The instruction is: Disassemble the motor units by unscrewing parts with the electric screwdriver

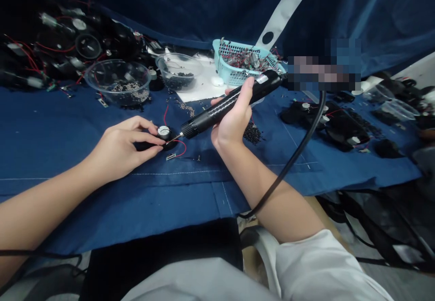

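Note:
My right hand is wrapped round a black electric screwdriver, which slants down to the left. The tip of its thin bit meets a small black plastic part beside my left fingertips. My left hand steadies this part, fingers and thumb closed at its edge and partly covering it. A round silver motor sits on the part. From there a red wire curves to a tiny circuit board lying on the blue cloth. Any screw under the bit is too small to make out.
Clear plastic bowls of small parts stand behind my left hand. A light-blue basket holds wired motors. Black housings are heaped far left; small black pieces lie right. The screwdriver's cable crosses my right forearm. Someone's blurred hand is beyond.

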Action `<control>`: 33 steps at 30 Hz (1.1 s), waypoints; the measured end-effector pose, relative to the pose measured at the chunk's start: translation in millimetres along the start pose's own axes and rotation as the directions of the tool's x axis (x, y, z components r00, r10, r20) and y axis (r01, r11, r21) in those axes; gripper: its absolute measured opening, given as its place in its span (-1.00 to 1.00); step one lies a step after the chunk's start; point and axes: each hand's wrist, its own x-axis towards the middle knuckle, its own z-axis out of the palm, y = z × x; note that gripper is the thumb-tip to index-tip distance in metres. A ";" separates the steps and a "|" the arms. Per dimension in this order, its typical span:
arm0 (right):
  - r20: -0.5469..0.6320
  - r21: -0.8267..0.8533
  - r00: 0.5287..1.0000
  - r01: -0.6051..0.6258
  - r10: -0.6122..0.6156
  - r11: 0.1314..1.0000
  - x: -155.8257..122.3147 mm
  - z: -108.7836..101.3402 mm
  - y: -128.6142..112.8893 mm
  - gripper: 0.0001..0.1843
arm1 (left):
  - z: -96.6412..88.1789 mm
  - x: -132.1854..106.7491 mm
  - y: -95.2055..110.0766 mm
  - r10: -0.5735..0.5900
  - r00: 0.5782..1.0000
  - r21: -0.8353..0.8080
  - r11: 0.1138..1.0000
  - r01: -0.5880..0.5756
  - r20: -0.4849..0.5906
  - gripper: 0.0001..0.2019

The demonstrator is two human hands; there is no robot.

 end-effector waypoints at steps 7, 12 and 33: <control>0.033 -0.001 0.996 0.079 -0.079 0.997 -3.5 -0.2 3.0 -0.46 | 2.8 0.3 2.4 -0.043 0.999 -0.037 0.998 0.043 0.008 -0.92; 0.038 -0.042 0.996 0.083 -0.081 0.996 -3.7 0.7 5.4 -0.45 | 3.1 0.7 1.5 -0.078 0.997 -0.040 0.996 0.079 0.019 -0.89; 0.294 -0.218 0.889 0.420 -0.352 0.881 14.7 -11.5 35.3 -0.37 | 4.9 -6.8 15.0 -0.011 1.000 0.150 0.989 0.006 0.028 -0.87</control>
